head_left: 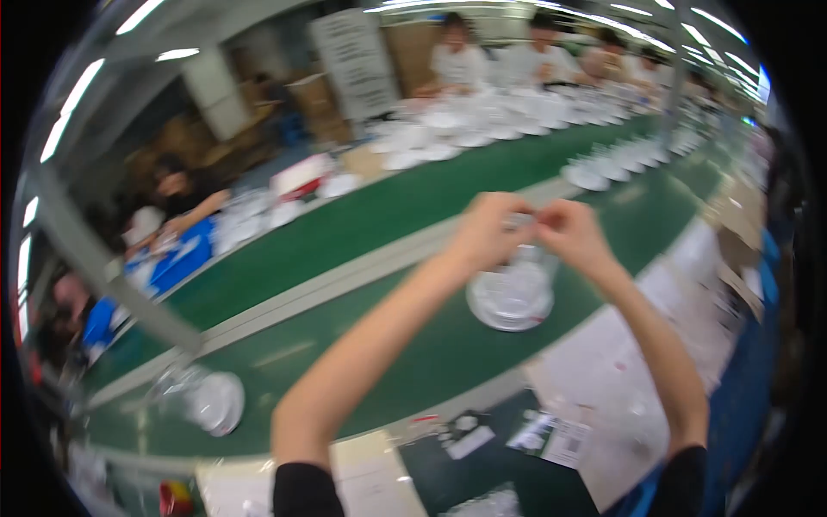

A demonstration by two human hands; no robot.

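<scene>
Both arms stretch forward over a green conveyor belt (413,314). Below my hands, a clear, rounded piece with a wide white round base (510,302) stands upright on the belt. My left hand (495,228) has its fingers curled round the narrow top of this clear piece. Touching or nearly touching it, my right hand (570,233) pinches with thumb and fingers at the same spot. What the right fingertips hold is too small and blurred to make out.
Another clear piece with a white base (217,403) lies tipped at the left. A row of similar pieces (616,164) stands up the belt. Small packets (551,438) and papers (366,474) lie nearby. Across a second belt, several people (461,65) sit behind crowded white pieces.
</scene>
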